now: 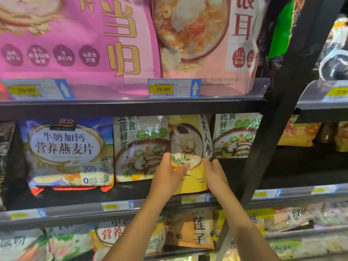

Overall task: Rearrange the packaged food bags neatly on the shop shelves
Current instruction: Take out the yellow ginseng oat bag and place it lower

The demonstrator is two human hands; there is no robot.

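Gripping its lower side edges, the left hand [169, 173], thumb across the front, and the right hand [216, 176], fingers curled round the side, hold the yellow bag [188, 146] upright at frame centre on the middle shelf [128, 191], equally near both hands.

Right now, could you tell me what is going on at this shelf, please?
A person holds the yellow bag upright at the middle shelf, the left hand gripping its lower left edge and the right hand its lower right edge. It stands between two vegetable-print bags, overlapping the one on its left.
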